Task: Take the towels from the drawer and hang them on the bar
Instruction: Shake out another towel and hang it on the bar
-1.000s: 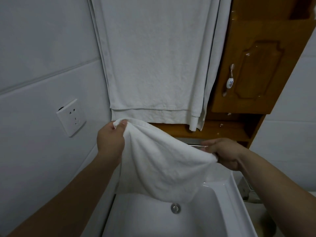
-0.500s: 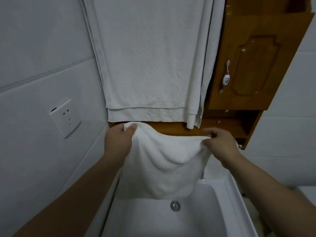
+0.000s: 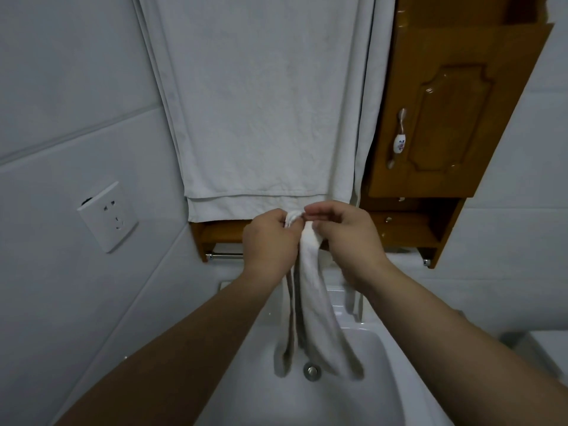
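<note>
This is a home bathroom. Pale tiled walls [image 3: 61,87] with a socket [image 3: 107,215] fill the left. A white sink [image 3: 338,401] with its drain [image 3: 312,371] lies at bottom centre. White towels [image 3: 261,103] hang top centre beside a wooden cabinet [image 3: 455,112].

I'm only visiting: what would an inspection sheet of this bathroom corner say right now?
Surface: white sink below the hands.
Job's things: small towel, doubled over, hangs from both hands above the sink; metal bar behind them, bare where visible; big towels hang on the wall above.
Clutter: nothing seen.
Hands: left hand and right hand together, both pinching the towel's top.
Cables: nothing seen.
Surroundings: wall socket left, wooden cabinet right.
</note>
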